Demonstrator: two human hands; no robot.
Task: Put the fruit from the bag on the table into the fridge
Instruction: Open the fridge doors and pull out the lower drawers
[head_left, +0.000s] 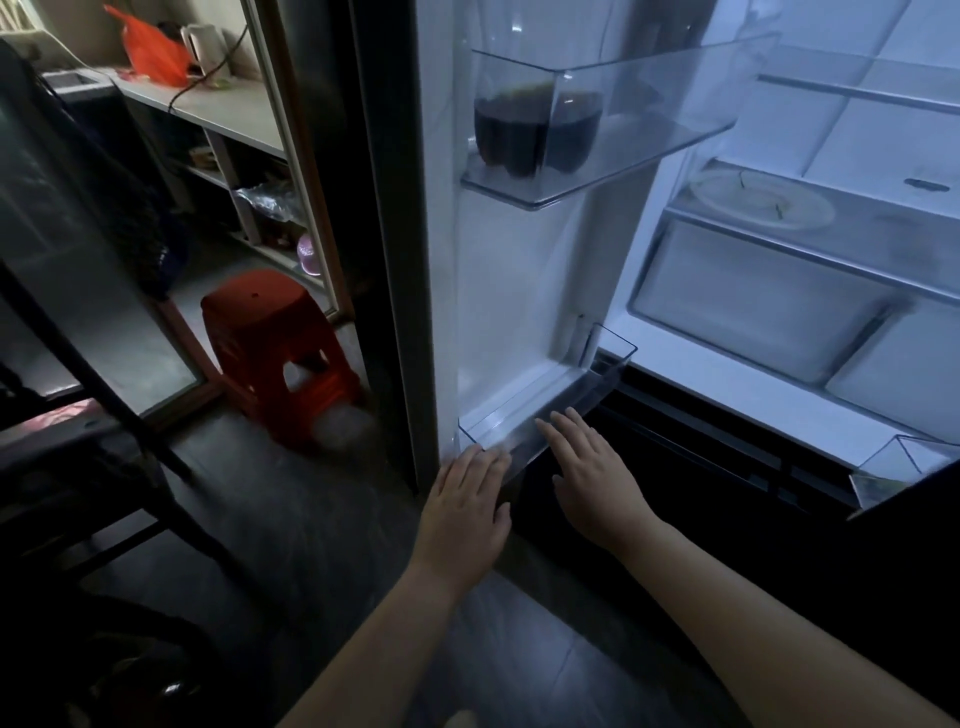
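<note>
The fridge (883, 130) is open. The left hand (467, 499) and right hand (592, 467) lie flat with straight fingers on its clear bottom door bin (597, 374), holding nothing. An orange bag (150, 47) sits far off on the white counter (234, 109). A red stool (275, 353) stands on the dark floor (311, 519).

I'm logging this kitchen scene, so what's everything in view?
fridge: one, white inside, open, right
upper bin: one, clear, on door
bottles: seemingly two, dark, in upper bin
lower bin: one, clear, door bottom
plate: one, pale, fridge shelf
drawer: one, whitish, under plate's shelf
stool: one, red, left of door
bag: one, orange, far counter
kettle: one, white, beside bag
left hand: fingers straight, touching lower bin
right hand: same, beside it
</note>
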